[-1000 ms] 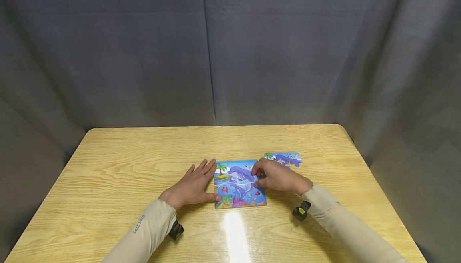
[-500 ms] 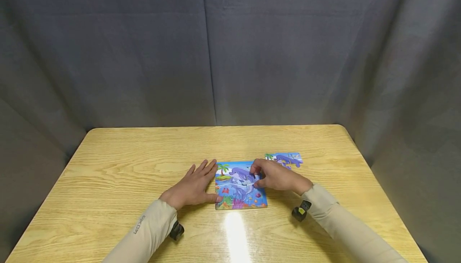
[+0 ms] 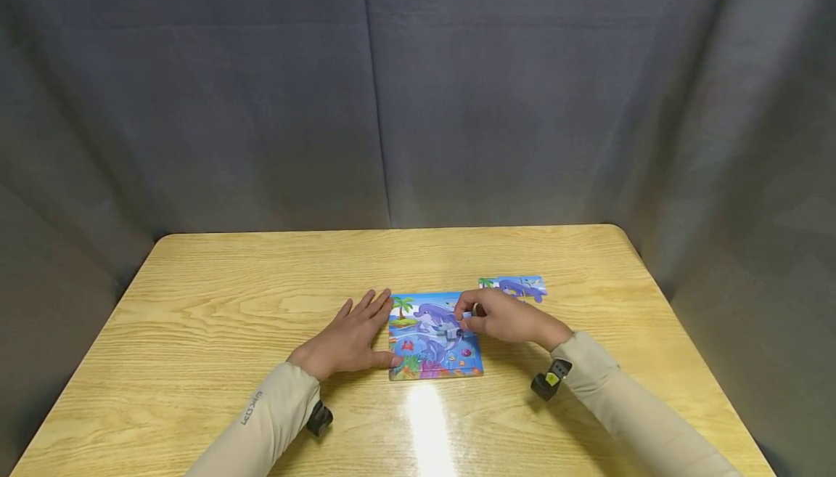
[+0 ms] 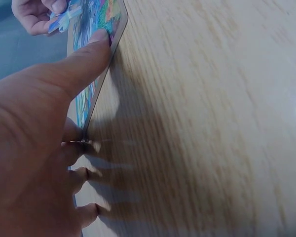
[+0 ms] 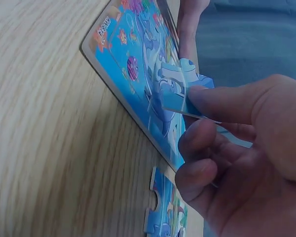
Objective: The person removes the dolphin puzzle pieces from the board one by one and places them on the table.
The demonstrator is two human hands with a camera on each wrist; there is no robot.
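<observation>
A dolphin jigsaw puzzle board [image 3: 424, 353] lies flat on the wooden table. My left hand [image 3: 349, 339] rests along its left side, fingers straight and spread, the thumb [image 4: 96, 42] on the picture at the near left corner. Over the right part of the board, my right hand [image 3: 506, 315] pinches a blue and white puzzle piece [image 5: 175, 101] between thumb and fingers. That piece is tilted, close over the dolphin picture. Its far side is hidden behind the thumb in the right wrist view.
Several joined puzzle pieces [image 3: 522, 285], also showing a dolphin and palm, lie just behind and right of the board, partly covered by the right hand. The table [image 3: 248, 266] has a grey curtain [image 3: 261, 99] behind it and at both sides.
The piece at my right fingertips has come up out of the picture, which looked flat there a second ago. My left hand keeps its place on the board.
</observation>
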